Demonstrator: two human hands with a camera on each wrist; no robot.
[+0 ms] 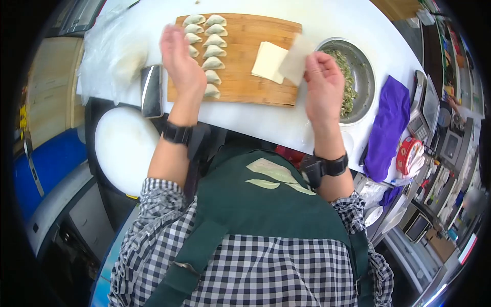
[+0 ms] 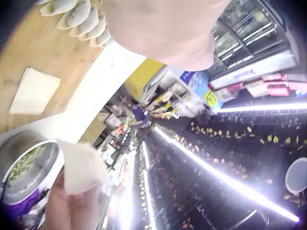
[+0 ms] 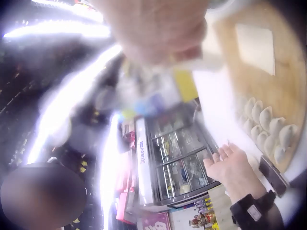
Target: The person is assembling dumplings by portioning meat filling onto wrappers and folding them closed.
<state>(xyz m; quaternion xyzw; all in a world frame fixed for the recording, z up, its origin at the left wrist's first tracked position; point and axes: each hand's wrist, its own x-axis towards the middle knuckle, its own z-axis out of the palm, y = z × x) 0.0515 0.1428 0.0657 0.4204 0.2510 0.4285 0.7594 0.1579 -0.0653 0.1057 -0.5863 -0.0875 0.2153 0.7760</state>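
In the head view my right hand (image 1: 326, 87) pinches one thin dough wrapper (image 1: 295, 60) by its edge, lifted beside the stack of square wrappers (image 1: 268, 62) on the wooden cutting board (image 1: 240, 94). The left wrist view shows that wrapper (image 2: 84, 167) hanging from the fingers. My left hand (image 1: 183, 64) is raised over the board's left side, fingers extended and palm bare; the right wrist view also shows this left hand (image 3: 232, 167) holding nothing. Below it, two rows of folded dumplings (image 1: 214, 51) lie on the board, partly hidden by the hand.
A steel bowl (image 1: 369, 84) of chopped green filling (image 1: 348, 94) stands right of the board. Farther right lie a purple cloth (image 1: 387, 128) and a scale (image 1: 418, 125). A phone (image 1: 152, 92) and a clear plastic bag (image 1: 110, 66) are on the left. A white round lid (image 1: 126, 151) sits below the table edge.
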